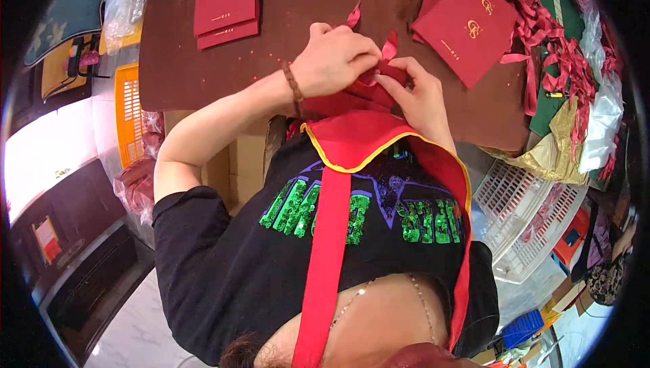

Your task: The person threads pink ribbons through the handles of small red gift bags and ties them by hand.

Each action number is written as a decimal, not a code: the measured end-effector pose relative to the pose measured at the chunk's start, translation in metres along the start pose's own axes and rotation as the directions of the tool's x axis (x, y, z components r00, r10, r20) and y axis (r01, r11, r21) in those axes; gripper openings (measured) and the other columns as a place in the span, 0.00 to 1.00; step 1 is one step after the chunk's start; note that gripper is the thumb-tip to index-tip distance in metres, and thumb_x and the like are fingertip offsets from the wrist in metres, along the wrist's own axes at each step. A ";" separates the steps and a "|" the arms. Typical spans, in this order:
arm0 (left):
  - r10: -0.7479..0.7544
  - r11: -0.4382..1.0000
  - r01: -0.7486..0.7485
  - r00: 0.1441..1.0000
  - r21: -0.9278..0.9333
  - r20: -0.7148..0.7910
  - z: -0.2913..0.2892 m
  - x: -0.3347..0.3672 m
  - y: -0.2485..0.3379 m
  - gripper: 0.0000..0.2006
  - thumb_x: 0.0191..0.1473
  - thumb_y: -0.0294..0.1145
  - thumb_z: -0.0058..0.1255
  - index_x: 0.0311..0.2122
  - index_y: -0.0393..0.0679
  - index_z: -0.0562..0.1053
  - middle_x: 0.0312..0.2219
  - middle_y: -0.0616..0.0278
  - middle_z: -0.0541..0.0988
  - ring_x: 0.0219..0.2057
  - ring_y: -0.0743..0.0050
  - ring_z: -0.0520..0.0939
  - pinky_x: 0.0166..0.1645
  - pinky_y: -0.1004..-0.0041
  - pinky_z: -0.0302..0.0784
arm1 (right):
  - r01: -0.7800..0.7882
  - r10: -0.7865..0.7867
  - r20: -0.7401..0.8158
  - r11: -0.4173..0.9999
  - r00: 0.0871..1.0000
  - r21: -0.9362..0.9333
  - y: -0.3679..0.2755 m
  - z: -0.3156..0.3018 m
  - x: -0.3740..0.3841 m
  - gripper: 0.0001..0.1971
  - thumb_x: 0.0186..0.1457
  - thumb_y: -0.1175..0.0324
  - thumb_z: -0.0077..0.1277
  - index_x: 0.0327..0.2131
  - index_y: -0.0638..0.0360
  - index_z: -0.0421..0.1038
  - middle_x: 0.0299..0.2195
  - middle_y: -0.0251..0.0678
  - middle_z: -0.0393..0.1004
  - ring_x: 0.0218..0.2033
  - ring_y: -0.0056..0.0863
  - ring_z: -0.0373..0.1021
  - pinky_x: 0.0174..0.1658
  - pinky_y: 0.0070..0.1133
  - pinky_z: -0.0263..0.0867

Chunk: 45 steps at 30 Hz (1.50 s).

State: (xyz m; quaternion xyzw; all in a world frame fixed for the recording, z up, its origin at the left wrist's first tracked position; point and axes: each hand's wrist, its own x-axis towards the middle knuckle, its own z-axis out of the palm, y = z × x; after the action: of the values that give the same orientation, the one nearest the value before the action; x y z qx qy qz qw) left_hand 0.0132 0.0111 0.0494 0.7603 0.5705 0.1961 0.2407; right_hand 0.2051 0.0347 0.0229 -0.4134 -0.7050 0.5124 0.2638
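At the near edge of the table, my left hand (332,63) and my right hand (423,100) meet over a dark red bag or pouch (342,105), partly hidden by my fingers and apron. Both hands are closed in a pinch. A red ribbon (390,46) runs between them, one loose end sticking up from between the hands. Another ribbon end (354,14) rises beyond my left hand. My right thumb and forefinger press on folded red material near the ribbon; the exact form of the knot or loop is hidden.
Red gift bags with gold print lie at the far left (227,2) and right (467,33) of the brown table (291,2). Loose red ribbons (552,56) heap at the right edge. White plastic baskets (528,212) stand lower right, an orange crate (127,114) at left.
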 end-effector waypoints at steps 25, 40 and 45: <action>-0.235 0.761 0.465 0.848 -0.453 0.476 -0.003 0.036 -0.031 0.06 0.45 0.28 0.50 0.22 0.38 0.74 0.16 0.72 0.73 0.21 0.88 0.69 0.27 0.81 0.63 | -0.007 -0.010 0.097 0.985 0.995 0.170 0.003 0.006 0.007 0.08 0.49 0.75 0.55 0.34 0.64 0.70 0.25 0.28 0.72 0.27 0.11 0.64 0.31 0.13 0.62; -0.251 0.858 0.418 0.848 -0.299 0.467 0.008 0.050 -0.038 0.12 0.39 0.42 0.52 0.24 0.44 0.76 0.16 0.65 0.74 0.22 0.77 0.74 0.28 0.71 0.64 | -0.159 0.068 0.241 0.912 0.968 0.379 0.026 0.000 0.016 0.06 0.53 0.75 0.51 0.36 0.64 0.69 0.29 0.25 0.70 0.30 0.09 0.63 0.33 0.11 0.60; -0.193 0.911 0.329 0.873 -0.249 0.449 0.006 0.050 -0.044 0.14 0.40 0.44 0.51 0.26 0.45 0.77 0.18 0.64 0.75 0.23 0.75 0.75 0.31 0.71 0.67 | -0.230 0.104 0.299 0.875 0.949 0.425 0.025 0.001 0.021 0.06 0.53 0.75 0.51 0.36 0.63 0.69 0.29 0.23 0.69 0.30 0.08 0.62 0.33 0.10 0.59</action>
State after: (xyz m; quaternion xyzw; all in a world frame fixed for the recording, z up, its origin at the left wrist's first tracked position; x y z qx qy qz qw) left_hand -0.0035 0.0690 0.0193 0.6503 0.5659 0.0846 0.4997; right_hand 0.2011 0.0557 -0.0019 -0.3269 -0.5556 0.7350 0.2101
